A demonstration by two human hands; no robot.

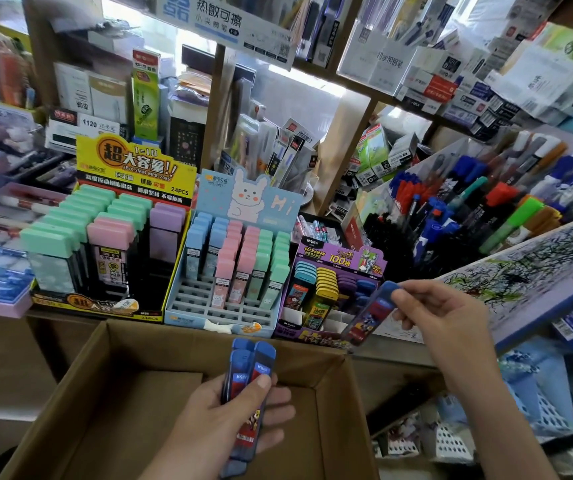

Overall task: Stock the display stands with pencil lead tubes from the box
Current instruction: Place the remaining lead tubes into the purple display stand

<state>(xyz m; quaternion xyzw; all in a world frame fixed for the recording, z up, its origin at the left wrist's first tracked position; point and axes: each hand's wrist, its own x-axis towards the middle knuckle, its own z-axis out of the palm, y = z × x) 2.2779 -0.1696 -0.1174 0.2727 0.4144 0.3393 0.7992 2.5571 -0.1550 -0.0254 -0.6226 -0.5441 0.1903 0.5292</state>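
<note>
Tubes (248,370) gripped in the left hand (229,420) overlap, count unclear; the right hand (444,317) pinches one blurred tube (370,317).

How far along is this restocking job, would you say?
Partly done. The purple stand already has tubes in its back rows. The right hand pinches one blue-capped tube beside it; the left hand grips a bundle of tubes over the cardboard box. Left: empty front slots in the purple stand and the pale blue stand.
</note>
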